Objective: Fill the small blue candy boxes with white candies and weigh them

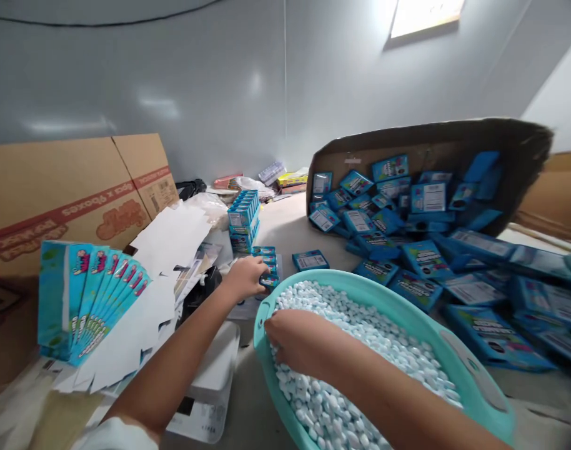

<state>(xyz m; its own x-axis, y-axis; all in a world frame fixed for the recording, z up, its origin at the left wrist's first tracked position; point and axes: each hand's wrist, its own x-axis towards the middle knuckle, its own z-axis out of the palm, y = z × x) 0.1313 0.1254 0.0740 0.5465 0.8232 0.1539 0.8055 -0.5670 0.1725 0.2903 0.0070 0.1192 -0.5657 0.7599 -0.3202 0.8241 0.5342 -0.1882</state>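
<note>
My left hand (pixel 245 278) is closed at the near end of a short row of small blue boxes (pixel 264 251), its fingers on the nearest small blue box (pixel 269 280). Just right of it stands an oval turquoise tub (pixel 383 286) filled with small pale-blue candy pieces (pixel 330 406). Inside the tub's left side, my right hand (pixel 292 340) is curled into a fist over the candy. What it holds, if anything, is hidden by the fingers. Behind my left hand, more small blue boxes (pixel 243 215) are stacked in rows.
A tipped cardboard box (pixel 515 144) spills many blue boxes (pixel 426 259) to the right. One flat blue box (pixel 310 260) lies behind the tub. At left are a white scale (pixel 215 369), white card sheets (pixel 173 240), fanned blue cartons (pixel 86 300) and a large carton (pixel 70 181).
</note>
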